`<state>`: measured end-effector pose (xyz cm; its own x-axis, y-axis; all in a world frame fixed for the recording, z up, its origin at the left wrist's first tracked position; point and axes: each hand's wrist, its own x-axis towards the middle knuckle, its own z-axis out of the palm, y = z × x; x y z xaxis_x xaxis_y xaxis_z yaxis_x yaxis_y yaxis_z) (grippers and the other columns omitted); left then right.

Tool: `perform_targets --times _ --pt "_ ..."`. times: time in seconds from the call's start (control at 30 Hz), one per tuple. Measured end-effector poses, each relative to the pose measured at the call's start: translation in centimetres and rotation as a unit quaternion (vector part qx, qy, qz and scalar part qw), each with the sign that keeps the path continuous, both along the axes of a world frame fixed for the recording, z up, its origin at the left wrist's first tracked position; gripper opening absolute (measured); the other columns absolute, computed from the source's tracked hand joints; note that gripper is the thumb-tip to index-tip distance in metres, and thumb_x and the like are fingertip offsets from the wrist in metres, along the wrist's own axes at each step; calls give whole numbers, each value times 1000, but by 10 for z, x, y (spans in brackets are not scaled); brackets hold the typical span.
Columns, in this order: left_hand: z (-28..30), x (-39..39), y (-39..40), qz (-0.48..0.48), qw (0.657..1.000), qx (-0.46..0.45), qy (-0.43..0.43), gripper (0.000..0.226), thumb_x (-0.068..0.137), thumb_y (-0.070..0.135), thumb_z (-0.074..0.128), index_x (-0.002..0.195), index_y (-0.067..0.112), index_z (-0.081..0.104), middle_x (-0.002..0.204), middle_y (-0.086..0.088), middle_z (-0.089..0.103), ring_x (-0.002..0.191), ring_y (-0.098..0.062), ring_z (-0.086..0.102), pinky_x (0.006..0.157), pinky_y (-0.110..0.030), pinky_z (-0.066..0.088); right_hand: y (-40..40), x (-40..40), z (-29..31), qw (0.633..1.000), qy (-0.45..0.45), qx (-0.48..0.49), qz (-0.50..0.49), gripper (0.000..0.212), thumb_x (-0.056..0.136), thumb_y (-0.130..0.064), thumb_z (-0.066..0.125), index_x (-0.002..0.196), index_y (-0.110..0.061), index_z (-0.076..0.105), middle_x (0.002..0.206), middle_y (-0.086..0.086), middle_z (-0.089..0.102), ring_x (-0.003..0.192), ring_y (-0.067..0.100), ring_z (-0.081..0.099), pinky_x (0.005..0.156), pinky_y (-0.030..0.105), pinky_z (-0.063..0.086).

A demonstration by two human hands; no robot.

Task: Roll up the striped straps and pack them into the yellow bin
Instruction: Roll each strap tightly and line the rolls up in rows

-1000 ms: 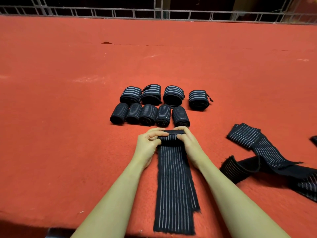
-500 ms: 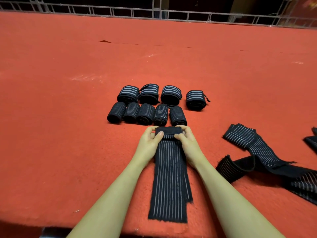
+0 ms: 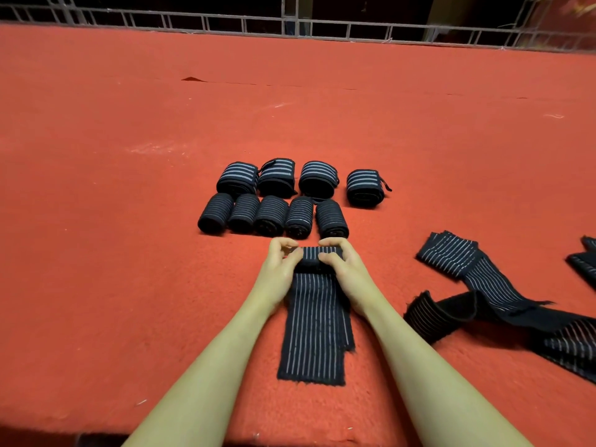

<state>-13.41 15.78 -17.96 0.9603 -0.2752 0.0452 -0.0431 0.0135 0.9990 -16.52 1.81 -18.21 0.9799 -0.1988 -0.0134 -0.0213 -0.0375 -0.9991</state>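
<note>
Nine rolled straps [image 3: 277,201] sit in 2 rows on red carpet [image 3: 96,221]. Just in front, left hand [image 3: 280,269] & right hand [image 3: 345,269] grip the rolled end of a striped strap [image 3: 314,333], fingers curled round it, tail lying flat twd person. Loose straps [image 3: 477,285] lie at right.

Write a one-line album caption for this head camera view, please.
Both hands, left hand and right hand, roll a striped strap on red carpet, nine finished rolls beyond.

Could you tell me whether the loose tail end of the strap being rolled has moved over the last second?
Yes. The strap tail has drawn away from the near edge of the red carpet, towards the rolled straps, as both hands roll it.
</note>
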Motion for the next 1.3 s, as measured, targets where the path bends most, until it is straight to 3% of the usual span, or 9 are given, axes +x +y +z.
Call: perform_targets --times 0.1,0.23,0.4,0.67,0.8,0.93,1.13,1.2,1.3 --pt "-1 -5 -8 -14 985 152 -77 24 101 25 37 120 11 42 110 0 52 105 -15 50 79 -18 32 1 -2 2 1000 -9 11 -11 22 87 -9 56 104 -23 56 99 3 61 88 12 57 83 29 46" --pt "0 -14 -12 -23 977 180 -115 26 102 24 32 123 9 32 108 -2 49 100 -16 49 78 -22 31 -1 -3 4 1000 -7 3 2 30 73 -27 56 103 -22 54 96 0 60 89 11 57 86 31 45" --pt "-1 -10 -7 6 987 109 -120 18 101 17 38 117 10 38 106 3 49 101 -10 47 81 -10 34 -2 2 -2 998 -12 -58 13 1 92 -21 57 92 -20 58 90 -7 63 84 4 57 82 25 41" --pt "-4 -1 6 3 990 -139 -28 27 76 0 67 90 22 66 91 11 67 82 -5 62 76 -19 50 -1 2 -1 995 -21 91 36 29 89 -18 66 111 -2 56 95 8 69 85 16 66 80 31 53" --pt "-6 0 9 -2 989 -141 -37 44 71 -18 58 57 22 69 113 0 61 99 -4 60 85 -20 46 0 1 2 997 -29 48 54 36 84 -33 64 112 -11 58 104 2 67 98 13 63 90 31 49" --pt "-6 -2 8 -6 991 -133 -35 54 73 -23 49 49 22 67 113 5 61 104 -2 59 88 -22 44 2 3 2 997 -33 57 44 20 92 -28 61 102 -11 56 91 -4 63 85 3 60 80 23 47" --pt "-2 -1 5 -20 983 -181 11 38 71 18 59 107 28 55 109 4 59 102 -6 54 85 -21 44 1 3 2 997 -41 49 48 17 77 -22 60 90 -16 52 81 -5 56 78 5 54 74 24 44" --pt "-5 0 0 1 996 -90 -4 37 85 32 60 117 28 44 114 -2 52 108 -14 50 92 -24 40 0 3 3 996 -59 40 56 23 71 -17 56 93 -17 53 82 -7 56 78 3 52 73 20 44" --pt "-8 -6 -9 13 994 70 -84 23 100 23 40 122 15 40 110 6 52 106 -7 49 85 -5 33 -2 1 1 994 -72 35 67 33 68 -12 52 101 -16 54 87 -5 58 82 6 53 74 20 45"
